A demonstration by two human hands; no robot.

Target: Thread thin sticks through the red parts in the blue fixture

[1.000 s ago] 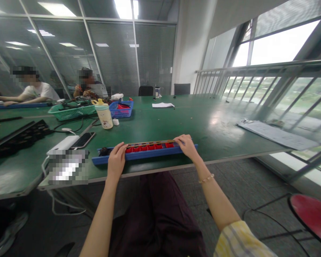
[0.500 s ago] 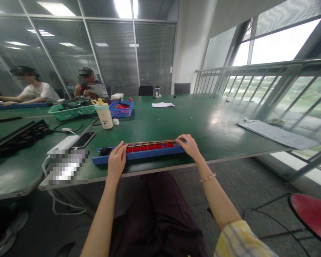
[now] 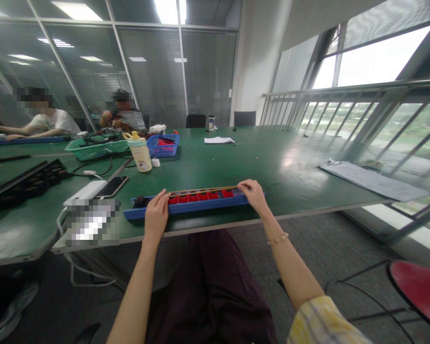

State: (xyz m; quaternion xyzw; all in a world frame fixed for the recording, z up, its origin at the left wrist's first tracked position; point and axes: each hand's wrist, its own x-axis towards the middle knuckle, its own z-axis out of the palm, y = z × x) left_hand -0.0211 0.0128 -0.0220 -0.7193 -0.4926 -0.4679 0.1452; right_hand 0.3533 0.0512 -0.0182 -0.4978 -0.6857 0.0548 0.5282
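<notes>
A long blue channel-shaped tray (image 3: 204,207) lies along the table's near edge, with several red pieces (image 3: 192,196) in a row inside it. Above them a thin yellowish strand (image 3: 208,190), perhaps wire, runs taut between my hands. My left hand (image 3: 156,210) pinches its left end, fingers closed over the tray's left part. At the other end, my right hand (image 3: 251,193) grips the strand between thumb and fingers over the tray's right part. A black bundle (image 3: 140,202) sits in the tray left of my left hand. The fingertips are too small to show finer detail.
A phone (image 3: 112,187), white power bank (image 3: 84,192) and cream cup (image 3: 140,154) stand left on the green table (image 3: 272,162). Green (image 3: 96,151) and blue (image 3: 165,147) baskets lie beyond. A clipboard (image 3: 369,179) rests at right. Two people sit at the far left.
My right hand has shifted very slightly to the right. The strand stays stretched between both hands. In the background, the person beside the green basket has moved a little.
</notes>
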